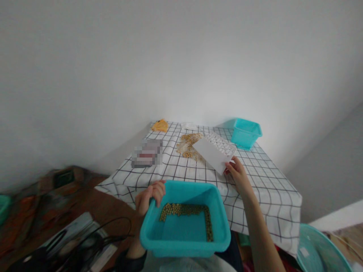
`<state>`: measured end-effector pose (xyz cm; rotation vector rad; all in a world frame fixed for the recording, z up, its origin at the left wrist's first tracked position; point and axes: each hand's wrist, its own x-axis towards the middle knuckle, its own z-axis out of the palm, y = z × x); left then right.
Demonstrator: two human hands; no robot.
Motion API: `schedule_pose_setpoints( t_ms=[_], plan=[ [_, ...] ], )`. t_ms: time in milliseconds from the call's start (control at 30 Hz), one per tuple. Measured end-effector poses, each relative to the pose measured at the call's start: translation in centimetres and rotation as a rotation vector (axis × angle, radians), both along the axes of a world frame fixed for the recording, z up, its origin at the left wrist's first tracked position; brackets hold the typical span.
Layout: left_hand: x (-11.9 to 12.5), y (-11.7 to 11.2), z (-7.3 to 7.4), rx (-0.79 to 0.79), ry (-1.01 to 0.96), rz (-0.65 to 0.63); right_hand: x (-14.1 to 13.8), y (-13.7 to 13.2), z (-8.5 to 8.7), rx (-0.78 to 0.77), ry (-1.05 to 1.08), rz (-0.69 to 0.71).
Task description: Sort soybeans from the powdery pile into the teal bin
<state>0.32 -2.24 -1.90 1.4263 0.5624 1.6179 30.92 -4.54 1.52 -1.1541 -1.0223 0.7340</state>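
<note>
My left hand point(149, 198) grips the left rim of a turquoise plastic tub point(185, 230) held at the near edge of the table; yellow beans point(181, 209) lie along the tub's far and right inner sides. My right hand point(238, 173) pinches the near corner of a white card point(212, 153) that rests on the checked tablecloth point(176, 170). The card's far end reaches a pile of loose beans and husks point(188, 145) on the cloth.
A second, smaller turquoise tub point(246, 133) stands at the table's far right. A yellow cloth point(160, 125) lies at the far left corner, and a blurred package point(146, 153) left of the beans. Cables and clutter point(70, 238) sit low left; a teal basin point(320, 251) low right.
</note>
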Motion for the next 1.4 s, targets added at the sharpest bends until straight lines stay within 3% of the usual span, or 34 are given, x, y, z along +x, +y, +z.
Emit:
schedule_pose_setpoints(
  t_ms=[333,867,1133,1400],
  plan=[
    [0.1,0.0,-0.2,0.058,-0.023,0.014,-0.3,0.0,-0.1,-0.018,-0.021,0.109],
    [0.3,-0.5,0.4,0.011,-0.032,0.028,0.0,0.0,-0.4,-0.023,-0.03,0.126],
    [0.1,0.1,-0.5,0.064,-0.019,0.021,0.2,0.5,-0.7,-0.008,-0.117,0.088],
    [0.0,0.1,-0.3,0.042,-0.045,-0.04,0.5,1.1,-1.4,-0.001,-0.258,0.114]
  ],
)
